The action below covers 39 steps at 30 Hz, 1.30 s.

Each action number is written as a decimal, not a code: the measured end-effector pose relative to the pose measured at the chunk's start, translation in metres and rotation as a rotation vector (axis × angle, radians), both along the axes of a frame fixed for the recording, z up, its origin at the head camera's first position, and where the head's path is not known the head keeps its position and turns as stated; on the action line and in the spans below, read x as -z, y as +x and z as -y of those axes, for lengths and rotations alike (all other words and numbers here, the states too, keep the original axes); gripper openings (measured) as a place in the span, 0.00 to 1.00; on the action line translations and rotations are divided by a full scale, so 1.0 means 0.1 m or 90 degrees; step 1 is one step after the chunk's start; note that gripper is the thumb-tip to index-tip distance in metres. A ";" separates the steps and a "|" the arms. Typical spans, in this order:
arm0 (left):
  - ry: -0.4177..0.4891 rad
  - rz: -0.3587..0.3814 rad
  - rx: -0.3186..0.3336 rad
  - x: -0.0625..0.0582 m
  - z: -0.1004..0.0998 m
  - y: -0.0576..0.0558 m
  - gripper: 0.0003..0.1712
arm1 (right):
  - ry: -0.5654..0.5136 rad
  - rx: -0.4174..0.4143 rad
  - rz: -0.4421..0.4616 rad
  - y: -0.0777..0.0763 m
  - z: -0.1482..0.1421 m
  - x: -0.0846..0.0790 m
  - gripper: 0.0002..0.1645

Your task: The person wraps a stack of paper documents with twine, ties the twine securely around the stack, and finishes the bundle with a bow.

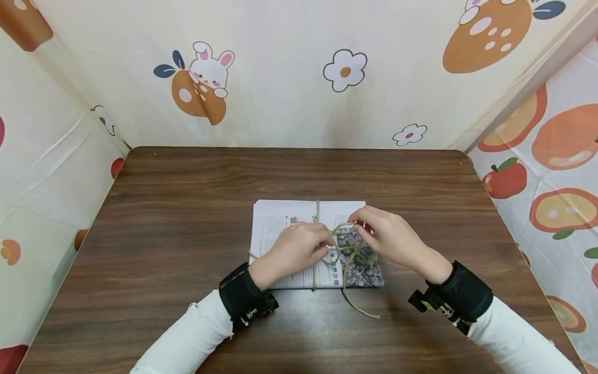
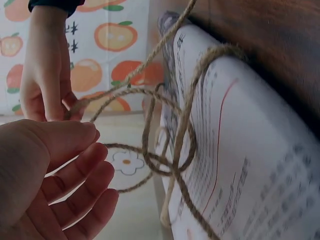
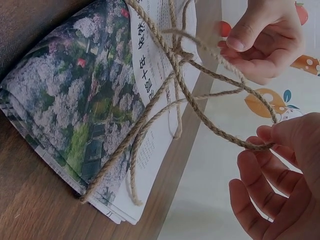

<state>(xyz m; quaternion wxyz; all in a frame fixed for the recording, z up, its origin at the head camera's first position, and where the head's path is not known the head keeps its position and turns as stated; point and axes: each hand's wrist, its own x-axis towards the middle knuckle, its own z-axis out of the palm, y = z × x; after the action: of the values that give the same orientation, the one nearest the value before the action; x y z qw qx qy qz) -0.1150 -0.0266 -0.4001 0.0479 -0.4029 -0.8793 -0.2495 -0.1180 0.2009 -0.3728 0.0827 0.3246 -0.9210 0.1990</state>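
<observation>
A folded bundle of newspapers [image 1: 285, 218] lies on the table, with jute twine [image 1: 318, 213] crossing it both ways. Its right end shows a printed photo of pale blossoms [image 3: 90, 60]. Loops of twine [image 2: 150, 92] stand up from the crossing. My right hand [image 1: 390, 236] pinches one loop [image 3: 215, 131] between thumb and fingers. Above the middle of the bundle is my left hand [image 1: 296, 249], its fingers loosely bent beside a second, narrower loop [image 3: 220, 59]. No twine shows between its thumb and fingers. A loose twine tail [image 1: 355, 306] trails onto the table in front.
The brown wooden table [image 1: 187, 192] stretches around the bundle on every side. Pale curtains [image 1: 280, 62] with printed rabbits, flowers and fruit hang behind it and at both sides. Each wrist wears a black band [image 1: 467, 296] with a small camera, over white sleeves [image 1: 187, 332].
</observation>
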 end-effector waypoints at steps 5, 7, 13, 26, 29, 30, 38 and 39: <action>-0.011 -0.002 0.001 0.02 -0.05 0.05 0.07 | -0.001 -0.004 0.006 0.00 0.00 0.01 0.08; -0.017 -0.009 0.002 0.05 -0.06 0.06 0.07 | 0.000 -0.003 0.009 0.01 0.00 0.01 0.09; -0.037 -0.012 -0.001 0.10 -0.08 0.08 0.08 | 0.000 0.002 0.020 0.02 0.00 0.02 0.09; -0.027 -0.020 -0.004 0.13 -0.16 0.12 0.12 | 0.004 0.001 0.036 0.05 0.05 0.12 0.07; -0.026 -0.035 -0.014 0.14 -0.17 0.11 0.11 | 0.004 0.004 0.045 0.06 0.05 0.14 0.06; -0.028 -0.040 -0.018 0.14 -0.17 0.10 0.11 | 0.004 0.005 0.048 0.06 0.05 0.15 0.06; -0.042 -0.047 -0.038 0.14 -0.17 0.03 0.11 | 0.018 0.016 0.074 0.08 0.06 0.20 0.05; -0.043 -0.046 -0.039 0.14 -0.17 0.02 0.11 | 0.023 0.017 0.078 0.08 0.07 0.21 0.05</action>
<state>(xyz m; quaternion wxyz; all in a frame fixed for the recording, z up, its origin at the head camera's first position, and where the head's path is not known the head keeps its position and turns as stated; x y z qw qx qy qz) -0.1133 -0.0093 -0.4138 0.0740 -0.3860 -0.8968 -0.2033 -0.1103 0.1939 -0.3937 0.0233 0.3010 -0.9320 0.2007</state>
